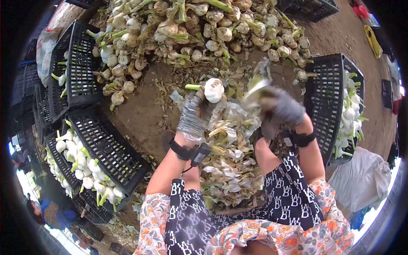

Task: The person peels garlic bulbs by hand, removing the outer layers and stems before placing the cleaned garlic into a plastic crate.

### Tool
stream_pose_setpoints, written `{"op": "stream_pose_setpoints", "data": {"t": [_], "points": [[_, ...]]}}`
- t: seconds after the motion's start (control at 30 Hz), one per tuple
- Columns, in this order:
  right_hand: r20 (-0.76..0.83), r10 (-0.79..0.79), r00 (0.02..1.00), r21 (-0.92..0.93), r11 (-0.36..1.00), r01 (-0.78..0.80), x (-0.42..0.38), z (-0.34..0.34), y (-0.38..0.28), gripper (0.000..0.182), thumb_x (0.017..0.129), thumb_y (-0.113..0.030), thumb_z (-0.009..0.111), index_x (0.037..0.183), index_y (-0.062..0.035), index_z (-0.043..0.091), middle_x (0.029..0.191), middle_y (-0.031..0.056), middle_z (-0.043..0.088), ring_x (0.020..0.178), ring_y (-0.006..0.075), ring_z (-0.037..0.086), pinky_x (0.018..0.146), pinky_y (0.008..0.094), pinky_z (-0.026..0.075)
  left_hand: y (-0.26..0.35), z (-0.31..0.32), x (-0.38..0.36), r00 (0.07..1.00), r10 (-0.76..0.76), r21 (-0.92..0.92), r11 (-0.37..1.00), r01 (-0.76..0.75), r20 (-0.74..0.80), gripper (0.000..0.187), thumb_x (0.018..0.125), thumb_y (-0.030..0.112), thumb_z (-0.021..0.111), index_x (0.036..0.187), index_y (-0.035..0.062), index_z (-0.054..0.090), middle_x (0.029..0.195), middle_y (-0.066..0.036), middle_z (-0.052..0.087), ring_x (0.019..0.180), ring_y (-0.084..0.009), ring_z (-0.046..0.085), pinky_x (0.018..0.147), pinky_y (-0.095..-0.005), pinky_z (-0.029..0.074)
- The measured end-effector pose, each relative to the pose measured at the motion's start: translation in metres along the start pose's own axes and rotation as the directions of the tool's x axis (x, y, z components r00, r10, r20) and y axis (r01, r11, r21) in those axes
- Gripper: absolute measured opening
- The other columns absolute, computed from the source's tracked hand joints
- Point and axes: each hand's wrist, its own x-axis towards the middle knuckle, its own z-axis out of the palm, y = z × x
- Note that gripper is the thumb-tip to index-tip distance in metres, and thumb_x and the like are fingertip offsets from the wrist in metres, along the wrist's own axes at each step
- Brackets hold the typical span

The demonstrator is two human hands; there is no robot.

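A white garlic bulb with a short green stem pointing left rests in the fingers of my left hand, which wears a grey glove. Some brown outer skin still clings to its top. To the right, my gloved right hand is blurred by motion. At its fingertips is a smeared, pale green-white piece of garlic skin. Beneath both hands, a heap of loose garlic peelings lies between my legs.
A large pile of dirty garlic spreads across the ground ahead. Black crates of cleaned bulbs stand at left and right. A white sack lies at lower right, and a yellow shoe at upper right.
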Motion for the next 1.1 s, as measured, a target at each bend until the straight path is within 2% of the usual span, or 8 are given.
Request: {"op": "stream_pose_setpoints", "data": {"t": [0.07,0.27,0.33,0.53,0.7,0.83,0.93,1.1], "points": [[-0.034,-0.459,0.888,-0.895,0.409,0.177,0.014,0.022,0.014,0.038,0.075,-0.028,0.065,0.104,-0.0047,0.056,0.088,0.0138,0.062,0.075,0.0237,0.061,0.067,0.0316,0.050,-0.002,0.001,0.000,0.994,0.108,0.123,0.987,-0.106,-0.013,0.028,0.086,0.020,0.056,0.107,0.0028,0.051,0.102,-0.010,0.059,0.090,-0.0205,0.060,0.078,-0.0330,0.053],[-0.259,-0.531,0.807,-0.540,0.772,0.335,0.033,0.062,-0.015,0.035,0.076,-0.032,0.066,0.093,-0.0033,0.055,0.074,0.0112,0.056,0.071,0.0167,0.059,0.062,0.0318,0.048,-0.005,0.003,-0.006,0.944,0.330,0.522,0.807,-0.276,-0.009,0.023,0.086,0.017,0.057,0.104,0.0021,0.052,0.091,-0.005,0.058,0.080,-0.0129,0.057,0.072,-0.0256,0.048],[-0.210,-0.372,0.904,-0.156,0.926,0.344,0.045,0.064,-0.012,0.027,0.078,-0.027,0.066,0.086,-0.0033,0.055,0.074,0.0065,0.058,0.064,0.0126,0.057,0.057,0.0258,0.049,-0.003,0.008,-0.012,0.951,0.309,0.510,0.818,-0.266,0.001,0.026,0.083,0.018,0.062,0.102,0.0039,0.051,0.092,-0.007,0.058,0.082,-0.0164,0.059,0.072,-0.0293,0.051],[-0.055,-0.180,0.982,0.367,0.911,0.187,0.044,0.052,-0.011,0.023,0.080,-0.017,0.064,0.094,-0.0006,0.054,0.080,0.0061,0.060,0.072,0.0114,0.059,0.058,0.0243,0.051,0.000,0.005,-0.014,0.958,0.274,0.413,0.885,-0.216,-0.084,0.024,0.083,0.017,0.061,0.102,0.0039,0.052,0.093,-0.005,0.058,0.082,-0.0143,0.058,0.072,-0.0272,0.050],[-0.148,-0.421,0.895,-0.089,0.907,0.412,0.048,0.065,-0.004,0.023,0.077,-0.014,0.066,0.093,-0.0016,0.055,0.084,0.0053,0.057,0.076,0.0114,0.054,0.065,0.0245,0.047,0.002,0.011,-0.017,0.896,0.444,0.725,0.624,-0.291,-0.023,0.020,0.086,0.014,0.057,0.101,0.0000,0.055,0.089,-0.005,0.059,0.077,-0.0091,0.054,0.069,-0.0229,0.046],[-0.183,-0.458,0.870,0.028,0.882,0.470,0.053,0.067,-0.005,0.023,0.074,-0.012,0.068,0.091,-0.0019,0.055,0.079,0.0067,0.058,0.076,0.0090,0.052,0.065,0.0252,0.045,0.007,0.011,-0.020,0.880,0.461,0.734,0.556,-0.390,0.119,0.021,0.086,0.014,0.057,0.102,0.0005,0.054,0.091,-0.005,0.059,0.081,-0.0112,0.056,0.073,-0.0241,0.047],[-0.252,-0.204,0.946,-0.197,0.968,0.156,0.061,0.058,0.004,0.025,0.072,-0.011,0.069,0.089,-0.0009,0.055,0.076,0.0087,0.058,0.074,0.0100,0.053,0.067,0.0248,0.046,0.014,0.012,-0.021,0.974,0.227,0.265,0.937,-0.225,0.024,0.025,0.085,0.015,0.058,0.105,0.0015,0.053,0.094,-0.006,0.059,0.085,-0.0157,0.059,0.076,-0.0279,0.050],[0.253,-0.287,0.924,-0.487,0.788,0.378,0.058,0.040,0.040,0.030,0.080,-0.030,0.061,0.095,-0.0043,0.059,0.083,0.0133,0.059,0.078,0.0234,0.057,0.069,0.0355,0.046,0.028,-0.010,-0.023,0.986,-0.162,-0.249,0.955,0.163,0.024,0.046,0.082,0.027,0.051,0.121,0.0031,0.046,0.108,-0.018,0.057,0.095,-0.0303,0.058,0.081,-0.0447,0.050]]}}
